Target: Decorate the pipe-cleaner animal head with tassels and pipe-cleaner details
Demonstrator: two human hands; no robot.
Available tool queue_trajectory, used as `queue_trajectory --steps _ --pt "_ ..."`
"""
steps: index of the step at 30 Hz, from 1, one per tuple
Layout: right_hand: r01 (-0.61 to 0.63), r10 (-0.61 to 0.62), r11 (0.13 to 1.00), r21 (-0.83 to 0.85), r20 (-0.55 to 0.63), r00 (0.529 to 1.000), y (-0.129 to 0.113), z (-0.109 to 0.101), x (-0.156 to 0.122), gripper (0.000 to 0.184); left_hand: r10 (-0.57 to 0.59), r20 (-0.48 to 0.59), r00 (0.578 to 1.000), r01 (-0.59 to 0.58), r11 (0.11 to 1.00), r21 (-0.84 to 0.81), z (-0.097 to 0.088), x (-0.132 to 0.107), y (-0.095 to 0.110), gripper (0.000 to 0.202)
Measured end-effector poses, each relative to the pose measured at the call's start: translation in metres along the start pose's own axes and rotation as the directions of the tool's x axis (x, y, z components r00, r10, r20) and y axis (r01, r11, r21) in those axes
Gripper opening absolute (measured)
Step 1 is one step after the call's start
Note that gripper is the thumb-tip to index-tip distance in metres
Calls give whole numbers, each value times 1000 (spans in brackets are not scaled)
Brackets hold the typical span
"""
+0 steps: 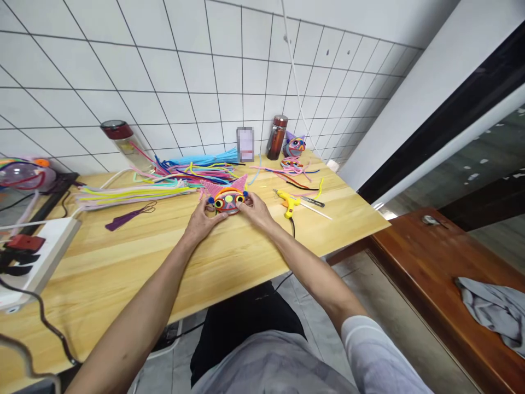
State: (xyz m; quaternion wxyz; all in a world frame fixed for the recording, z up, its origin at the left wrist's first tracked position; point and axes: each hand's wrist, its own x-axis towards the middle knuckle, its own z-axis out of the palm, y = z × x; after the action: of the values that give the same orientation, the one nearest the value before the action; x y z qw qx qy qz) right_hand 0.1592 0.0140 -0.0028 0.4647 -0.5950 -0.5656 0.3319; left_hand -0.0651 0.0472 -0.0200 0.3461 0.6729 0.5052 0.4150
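Between my two hands is a colourful pipe-cleaner animal face [228, 202] with pink pointed ears, round orange-rimmed eyes and blue pom-poms at its sides. My left hand [200, 221] grips its left edge, thumb along the bottom. On the other side my right hand [255, 209] pinches the face near its right eye. Its lower part rests at or just above the wooden table [229, 262]; I cannot tell which. To the right of my right hand lies a yellow hot glue gun [289, 205], next to a dark utility knife [313, 202] and a white stick [316, 210].
Bundles of pipe cleaners [139, 196] spread along the back left, with purple-handled scissors [130, 216] before them. A glass bottle [125, 143], a phone [246, 144], a red-brown thermos [278, 137] and another animal figure [294, 145] stand by the wall. A power strip [49, 257] sits left.
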Motion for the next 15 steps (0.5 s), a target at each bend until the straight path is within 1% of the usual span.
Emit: queue_trajectory --steps 2,4,6,7,9,11,13,15 --pt "8 -8 1000 11 -10 1000 0 -13 -2 61 4 -11 1000 -4 999 -41 -2 0 -3 107" --pt "37 -36 999 35 -47 998 3 -40 -9 63 -1 -20 1000 -1 993 -119 -6 -1 -5 104" --pt "76 -72 997 31 -110 991 11 -80 -22 59 -25 -38 999 17 976 -217 -10 -2 -6 94" --pt "86 -85 996 3 -167 982 17 -104 -31 55 -40 -45 998 27 965 -260 -11 -2 -6 88" --pt "45 -96 987 -157 -337 937 31 -153 -48 47 -60 -51 997 41 949 -313 -14 -2 -4 81" --pt "-9 -89 975 -223 -426 900 45 -196 -63 48 -74 -46 996 54 942 -332 -16 -2 -2 78" --pt "-74 -79 954 -291 -482 873 58 -228 -72 49 -77 -37 996 59 936 -348 -16 -1 0 76" --pt "-130 -74 922 -366 -494 866 66 -246 -75 48 -76 -25 997 62 931 -361 -16 0 1 75"
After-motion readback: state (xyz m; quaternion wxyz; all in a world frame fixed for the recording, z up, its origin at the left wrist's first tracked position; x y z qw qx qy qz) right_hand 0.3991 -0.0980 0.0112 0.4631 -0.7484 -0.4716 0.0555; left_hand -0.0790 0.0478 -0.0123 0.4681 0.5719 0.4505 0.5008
